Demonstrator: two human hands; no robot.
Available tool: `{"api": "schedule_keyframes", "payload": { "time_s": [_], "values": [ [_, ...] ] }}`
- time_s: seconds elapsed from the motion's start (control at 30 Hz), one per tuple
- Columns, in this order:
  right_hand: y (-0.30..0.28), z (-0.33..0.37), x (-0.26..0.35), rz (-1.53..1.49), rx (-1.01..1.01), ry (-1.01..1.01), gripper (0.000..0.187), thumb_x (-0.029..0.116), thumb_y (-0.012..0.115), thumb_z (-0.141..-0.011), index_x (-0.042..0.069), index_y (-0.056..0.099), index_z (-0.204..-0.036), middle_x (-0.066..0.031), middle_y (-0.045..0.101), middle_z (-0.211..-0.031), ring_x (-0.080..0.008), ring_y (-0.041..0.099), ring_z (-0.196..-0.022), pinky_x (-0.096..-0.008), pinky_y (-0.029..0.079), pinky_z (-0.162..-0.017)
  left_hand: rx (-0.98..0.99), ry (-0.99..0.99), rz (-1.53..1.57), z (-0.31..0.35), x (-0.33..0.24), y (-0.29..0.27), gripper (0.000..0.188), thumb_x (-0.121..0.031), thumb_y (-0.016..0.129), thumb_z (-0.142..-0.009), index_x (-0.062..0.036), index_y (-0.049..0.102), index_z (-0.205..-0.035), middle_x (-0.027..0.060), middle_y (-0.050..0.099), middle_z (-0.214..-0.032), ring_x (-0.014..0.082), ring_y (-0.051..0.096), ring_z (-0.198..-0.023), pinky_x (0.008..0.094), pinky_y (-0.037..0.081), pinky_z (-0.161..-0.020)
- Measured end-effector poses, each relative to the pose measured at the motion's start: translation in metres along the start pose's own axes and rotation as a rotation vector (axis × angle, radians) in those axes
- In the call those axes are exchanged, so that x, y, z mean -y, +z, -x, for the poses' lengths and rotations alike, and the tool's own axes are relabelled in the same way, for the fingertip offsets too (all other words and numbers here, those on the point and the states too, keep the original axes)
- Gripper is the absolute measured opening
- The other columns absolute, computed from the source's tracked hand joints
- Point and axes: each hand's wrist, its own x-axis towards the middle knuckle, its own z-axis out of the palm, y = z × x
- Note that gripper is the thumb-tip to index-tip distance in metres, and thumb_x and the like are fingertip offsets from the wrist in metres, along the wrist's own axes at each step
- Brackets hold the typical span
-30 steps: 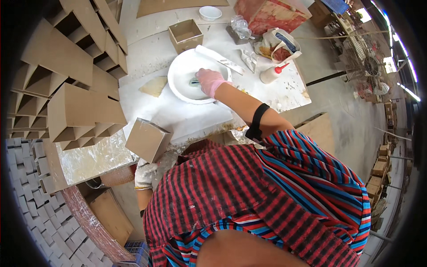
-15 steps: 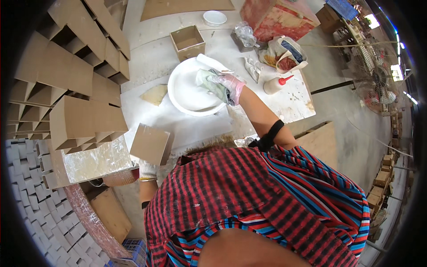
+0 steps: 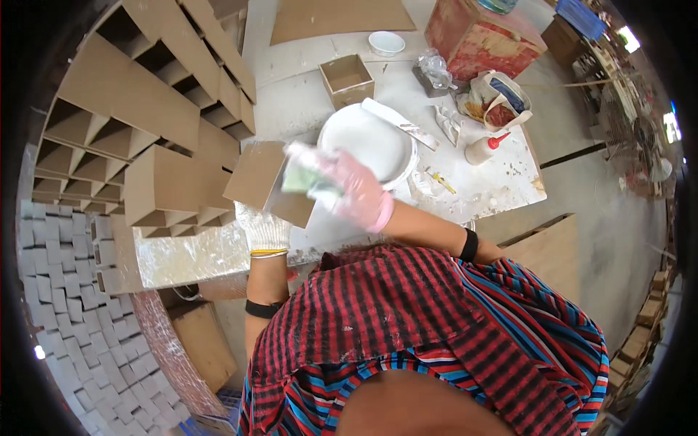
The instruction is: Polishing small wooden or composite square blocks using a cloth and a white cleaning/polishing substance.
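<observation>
My left hand [image 3: 263,229], in a white knit glove with a yellow cuff, grips a brown board box [image 3: 254,173] from below and tilts it. My right hand [image 3: 358,190], in a pink glove smeared white, holds a light green cloth [image 3: 299,180] against or just over the box's side; motion blurs it, so contact is unclear. Just beyond my right hand stands a round white basin [image 3: 412,166] of white paste. Across its far right rim lies a white-coated flat stick [image 3: 400,125].
Stacked brown boxes [image 3: 131,94] rise on the left. Beyond the basin are an open box [image 3: 347,81] and a small white bowl [image 3: 387,43]. To the right are a red-tipped squeeze bottle [image 3: 481,150], a small yellow tool [image 3: 442,182], a cloth bag [image 3: 502,102] and a red-stained block [image 3: 476,40].
My right hand has moved left with the cloth, out of the basin and over to the box. The box has come up closer to the basin in my left hand. The whole view has shifted.
</observation>
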Motion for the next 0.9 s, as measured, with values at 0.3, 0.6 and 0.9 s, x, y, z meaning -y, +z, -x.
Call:
{"api": "schedule_keyframes", "payload": {
  "time_s": [0.3,0.6,0.9],
  "values": [
    [0.009,-0.034,0.018,0.188,-0.386,0.024,0.059,-0.003,0.061,-0.071,0.009,0.048,-0.127,-0.0115,0.051,-0.115,-0.0253,0.054,-0.098,-0.0356,0.046,-0.086,-0.094,-0.038,0.368,-0.008,-0.048,0.061,0.059,-0.052,0.038,-0.09,-0.0058,0.044,-0.126,0.011,0.048,-0.127,0.0299,0.047,-0.114,0.0424,0.039,-0.098],
    [-0.011,-0.043,0.045,0.441,-0.091,0.055,0.066,-0.001,0.063,-0.065,0.017,0.049,-0.127,-0.011,0.055,-0.109,-0.0281,0.055,-0.1,-0.0342,0.046,-0.086,-0.096,0.025,0.12,-0.005,-0.06,0.056,0.057,-0.051,0.034,-0.092,-0.0079,0.042,-0.128,0.0084,0.047,-0.127,0.0264,0.048,-0.114,0.0405,0.04,-0.096],
    [0.035,-0.033,0.086,0.466,0.102,-0.026,0.054,0.015,0.063,-0.079,0.024,0.046,-0.129,-0.0089,0.057,-0.106,-0.0265,0.052,-0.105,-0.0351,0.044,-0.09,0.147,0.027,0.178,-0.025,-0.063,0.013,0.041,-0.036,0.048,-0.091,-0.0082,0.047,-0.12,0.0056,0.056,-0.112,0.024,0.056,-0.098,0.0389,0.049,-0.083]
  ]
}}
